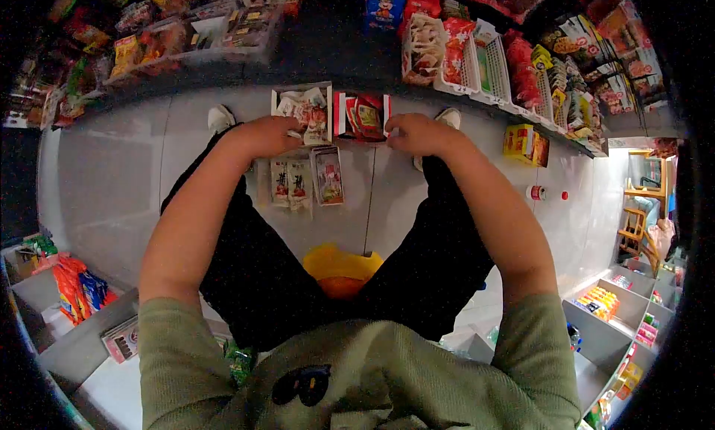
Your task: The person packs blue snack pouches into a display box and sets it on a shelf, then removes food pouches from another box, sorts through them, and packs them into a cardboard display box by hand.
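Between my two hands, side by side on the floor, stand a pale open box (328, 116) of snack packets (313, 106) and a red-and-white open box (341, 117) of red packets (367, 119). My left hand (274, 137) has its fingers closed at the left wall of the pale box. At the outer wall of the red box, my right hand (418, 134) grips the edge with bent fingers. Just nearer to me lie a clear container of white packets (289, 183) and a narrow box of pink-and-white packets (328, 178).
Snack baskets (484, 72) line the low shelf ahead, with more bins (201, 39) at the left. A yellow box (526, 145) and a red-labelled jar (535, 192) are on the floor at right. Something yellow (342, 262) shows between my legs. Divided shelves (607, 341) stand behind.
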The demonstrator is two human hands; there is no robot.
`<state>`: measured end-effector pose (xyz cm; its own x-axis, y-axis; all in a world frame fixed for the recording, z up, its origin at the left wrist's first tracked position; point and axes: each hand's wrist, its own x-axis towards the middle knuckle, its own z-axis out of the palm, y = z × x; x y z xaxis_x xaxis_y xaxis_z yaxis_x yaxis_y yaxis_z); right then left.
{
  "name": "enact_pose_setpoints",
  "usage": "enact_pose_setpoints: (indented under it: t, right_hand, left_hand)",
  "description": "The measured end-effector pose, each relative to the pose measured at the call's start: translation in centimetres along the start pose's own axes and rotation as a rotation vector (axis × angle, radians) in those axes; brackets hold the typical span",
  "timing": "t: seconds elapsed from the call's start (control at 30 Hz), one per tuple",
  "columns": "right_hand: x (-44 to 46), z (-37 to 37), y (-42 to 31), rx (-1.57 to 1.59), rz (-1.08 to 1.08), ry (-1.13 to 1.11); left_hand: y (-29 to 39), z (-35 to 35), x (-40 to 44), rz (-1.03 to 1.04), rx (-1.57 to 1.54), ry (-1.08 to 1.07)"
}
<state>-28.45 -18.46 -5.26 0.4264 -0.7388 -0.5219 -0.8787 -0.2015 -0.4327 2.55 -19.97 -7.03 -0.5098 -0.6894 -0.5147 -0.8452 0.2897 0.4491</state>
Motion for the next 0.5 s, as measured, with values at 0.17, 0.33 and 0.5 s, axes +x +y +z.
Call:
enact_pose_setpoints:
  t: [0.17,0.33,0.5]
  right_hand:
    - [-0.3,-0.2,0.3,-0.075,-0.018,-0.007]
    - [0.1,0.4,1.1,-0.058,0.063,0.009]
    - [0.5,0.7,1.4,-0.018,0.033,-0.01]
  left_hand:
    - [0.5,-0.6,-0.4,-0.015,0.035,-0.025]
    - [0.8,-1.9,-1.0,-0.144,0.039,-0.127]
    - [-1.2,-0.8,-0.5,-0.054,0.058,-0.047]
